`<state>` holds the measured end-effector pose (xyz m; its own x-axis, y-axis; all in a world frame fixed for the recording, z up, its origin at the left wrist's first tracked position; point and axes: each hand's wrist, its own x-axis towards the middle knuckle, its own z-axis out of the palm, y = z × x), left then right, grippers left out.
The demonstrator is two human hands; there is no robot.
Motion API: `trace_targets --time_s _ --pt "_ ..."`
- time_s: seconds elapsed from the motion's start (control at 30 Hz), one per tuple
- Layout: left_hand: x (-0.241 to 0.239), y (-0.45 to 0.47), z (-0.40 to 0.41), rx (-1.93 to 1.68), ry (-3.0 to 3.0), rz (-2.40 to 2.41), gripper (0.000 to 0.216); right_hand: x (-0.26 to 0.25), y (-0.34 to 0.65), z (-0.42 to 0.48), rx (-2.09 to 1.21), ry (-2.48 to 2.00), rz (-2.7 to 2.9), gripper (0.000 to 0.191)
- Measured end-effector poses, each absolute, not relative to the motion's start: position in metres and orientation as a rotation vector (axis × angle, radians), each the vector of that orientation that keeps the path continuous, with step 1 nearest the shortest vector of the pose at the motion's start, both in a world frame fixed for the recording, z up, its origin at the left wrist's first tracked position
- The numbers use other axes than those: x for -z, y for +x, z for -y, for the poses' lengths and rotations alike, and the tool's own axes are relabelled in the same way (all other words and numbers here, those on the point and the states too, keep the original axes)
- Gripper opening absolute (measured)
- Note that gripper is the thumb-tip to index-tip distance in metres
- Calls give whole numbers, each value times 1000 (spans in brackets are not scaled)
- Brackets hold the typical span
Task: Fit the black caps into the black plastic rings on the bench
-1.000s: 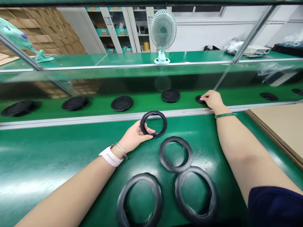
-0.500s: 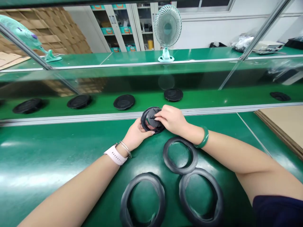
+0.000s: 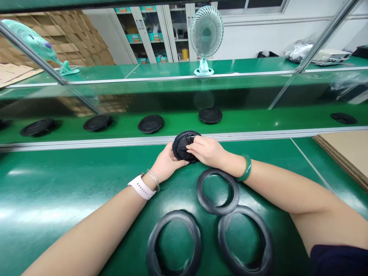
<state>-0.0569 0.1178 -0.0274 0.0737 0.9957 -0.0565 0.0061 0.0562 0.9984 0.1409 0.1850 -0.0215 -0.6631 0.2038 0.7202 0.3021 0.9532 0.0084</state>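
Note:
My left hand (image 3: pixel 166 164) is closed around the left and lower edge of a black ring (image 3: pixel 176 148), with its thumb along the near side. Inside the ring lies a dark round disc (image 3: pixel 183 143), close to level with the rim. My right hand (image 3: pixel 209 151) pinches a small raised part at the disc's middle; the fingertips partly cover it. Just below the hands a black rubber-looking ring (image 3: pixel 201 193) lies on the green table (image 3: pixel 86 180). It touches a larger ring (image 3: pixel 266 239), and another similar ring (image 3: pixel 196 239) lies to the left.
Several black round pieces, one a lidded disc (image 3: pixel 151 124), sit on the green conveyor belt (image 3: pixel 178 122) beyond a metal rail (image 3: pixel 129 143). Flat cardboard (image 3: pixel 345 147) lies at the right. A mint fan (image 3: pixel 206 34) stands on the back shelf, behind a clear panel.
The disc was tilted with a gap showing inside the ring; now it lies flatter and fills the opening. My right hand has moved slightly down with it. The view has shifted slightly.

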Motion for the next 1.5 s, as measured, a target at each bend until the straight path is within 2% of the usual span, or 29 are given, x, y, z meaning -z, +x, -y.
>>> trace_targets --time_s 0.23,0.9,1.03,1.17,1.33,1.4,1.5 --pt "27 -57 -119 -1095 1212 -1182 79 19 141 -185 381 -332 2363 28" --pt "32 -57 -115 -1061 1292 -1259 75 18 139 -185 166 -451 2537 19" --pt "31 -56 -115 -1064 1282 -1277 74 15 134 -179 205 -591 2576 30" --pt "30 -56 -116 -1065 1282 -1309 77 8 129 -177 186 -693 2670 31" --pt "28 -56 -119 -1164 1239 -1269 74 7 136 -185 -7 -581 2353 26" --pt "29 -56 -120 -1168 1249 -1264 73 14 139 -192 -221 -712 2137 27" --pt "32 -58 -119 -1123 1294 -1290 75 28 138 -205 -715 -884 1957 25"
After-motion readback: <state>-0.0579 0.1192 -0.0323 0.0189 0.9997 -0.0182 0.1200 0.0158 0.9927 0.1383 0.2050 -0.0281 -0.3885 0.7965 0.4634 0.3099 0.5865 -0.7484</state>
